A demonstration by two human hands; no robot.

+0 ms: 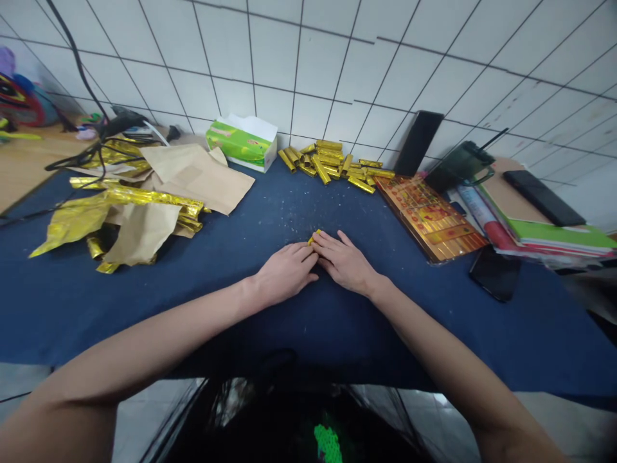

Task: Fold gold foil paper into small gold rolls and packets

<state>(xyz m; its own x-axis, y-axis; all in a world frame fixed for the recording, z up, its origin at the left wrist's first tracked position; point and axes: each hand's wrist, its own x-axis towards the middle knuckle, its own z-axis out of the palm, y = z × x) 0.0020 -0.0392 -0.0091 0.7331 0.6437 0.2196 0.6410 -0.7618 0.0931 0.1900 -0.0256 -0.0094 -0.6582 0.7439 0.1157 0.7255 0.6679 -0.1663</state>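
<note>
My left hand [285,273] and my right hand [348,262] meet at the middle of the blue-covered table. Their fingers are pressed together around a small gold foil roll [313,237]. Only one end of the roll shows beyond the fingertips; the rest is hidden under them. Further back, against the wall, lies a loose heap of short gold foil rolls [332,161]. Left of my hands is a pile of gold foil sheets [77,215] and brown paper pieces [200,173], some creased or curled.
A green tissue box [243,141] stands by the tiled wall. To the right are an orange-gold patterned packet [429,215], a dark mug [457,166], an upright black box [418,143], stacked books [554,235] and a phone [496,273]. Black cables [99,145] run at the left.
</note>
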